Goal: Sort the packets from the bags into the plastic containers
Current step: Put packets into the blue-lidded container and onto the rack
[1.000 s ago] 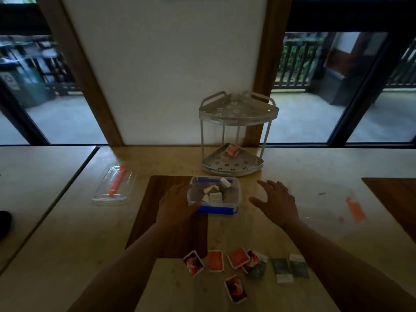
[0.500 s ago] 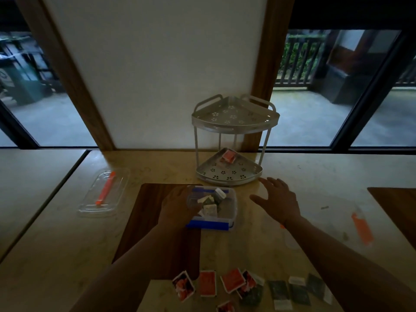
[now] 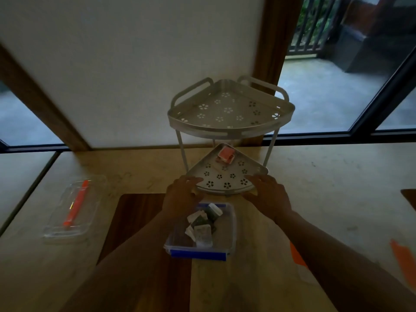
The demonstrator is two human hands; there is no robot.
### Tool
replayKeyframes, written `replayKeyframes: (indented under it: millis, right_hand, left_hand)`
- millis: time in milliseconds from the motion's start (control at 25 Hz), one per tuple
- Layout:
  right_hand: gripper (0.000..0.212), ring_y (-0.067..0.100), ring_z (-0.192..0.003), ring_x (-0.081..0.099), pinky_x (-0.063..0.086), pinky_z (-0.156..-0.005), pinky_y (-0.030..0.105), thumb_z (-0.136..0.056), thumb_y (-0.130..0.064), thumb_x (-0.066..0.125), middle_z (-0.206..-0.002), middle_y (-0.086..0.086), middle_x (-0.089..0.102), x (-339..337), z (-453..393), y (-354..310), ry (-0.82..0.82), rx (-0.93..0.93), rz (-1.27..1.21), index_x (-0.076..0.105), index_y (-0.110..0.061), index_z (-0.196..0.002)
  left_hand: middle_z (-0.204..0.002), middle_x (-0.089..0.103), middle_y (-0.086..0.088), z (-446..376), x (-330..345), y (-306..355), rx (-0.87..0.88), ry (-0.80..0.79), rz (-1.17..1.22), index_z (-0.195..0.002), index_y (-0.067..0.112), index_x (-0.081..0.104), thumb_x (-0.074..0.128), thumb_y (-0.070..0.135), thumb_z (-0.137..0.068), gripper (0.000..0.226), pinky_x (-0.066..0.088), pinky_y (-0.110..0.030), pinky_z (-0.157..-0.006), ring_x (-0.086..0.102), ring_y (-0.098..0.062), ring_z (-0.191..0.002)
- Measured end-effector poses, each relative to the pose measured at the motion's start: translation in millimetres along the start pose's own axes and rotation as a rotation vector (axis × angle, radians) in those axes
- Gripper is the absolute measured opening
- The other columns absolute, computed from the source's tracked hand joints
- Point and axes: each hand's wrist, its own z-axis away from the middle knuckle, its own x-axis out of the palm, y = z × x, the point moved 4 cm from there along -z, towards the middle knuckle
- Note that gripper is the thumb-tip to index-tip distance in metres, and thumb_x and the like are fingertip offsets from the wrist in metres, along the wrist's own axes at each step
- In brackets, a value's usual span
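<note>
A clear plastic container (image 3: 232, 224) with a blue clip on its near side sits on the table, holding several green and white packets (image 3: 203, 225). Just beyond it stands a two-tier metal corner rack (image 3: 227, 129). A red packet (image 3: 225, 155) lies at the back of the rack's lower shelf (image 3: 225, 176). My left hand (image 3: 182, 195) reaches the front left rim of that shelf, fingers apart and holding nothing. My right hand (image 3: 269, 197) is at the front right rim, fingers spread and also holding nothing. Whether the fingertips touch the rim I cannot tell.
A clear lid (image 3: 72, 210) with an orange clip lies on the table to the left. Orange-marked clear plastic (image 3: 403, 260) lies at the right edge, partly behind my right forearm. A dark wooden mat (image 3: 137, 212) lies under my left arm. A wall and windows stand behind the rack.
My left hand has let go of the container and both hands have moved forward to the rack's lower shelf. The view has moved in, so the loose packets near me are out of view.
</note>
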Motion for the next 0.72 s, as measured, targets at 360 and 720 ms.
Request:
replayKeyframes:
  millis: [360, 720]
  right_hand:
    - [0.054, 0.026, -0.129, 0.046, 0.039, -0.104, 0.043, -0.089, -0.049, 0.055, -0.141, 0.003, 0.051, 45, -95, -8, -0.039, -0.080, 0.022, 0.046, -0.029, -0.139]
    - [0.050, 0.026, -0.131, 0.043, 0.038, -0.103, 0.041, -0.093, -0.050, 0.046, -0.145, 0.002, 0.046, 79, -135, -15, -0.103, -0.127, 0.120, 0.045, -0.031, -0.140]
  left_hand:
    - [-0.136, 0.047, -0.002, -102, 38, 4, 0.046, -0.080, -0.070, -0.135, 0.028, 0.051, 0.053, 0.025, -0.096, 0.038, 0.048, -0.039, -0.091, 0.053, -0.024, -0.119]
    - [-0.146, 0.044, -0.004, -144, 72, 5, 0.136, -0.089, -0.168, -0.129, 0.020, 0.056, 0.046, 0.015, -0.098, 0.033, 0.053, -0.043, -0.079, 0.062, -0.033, -0.102]
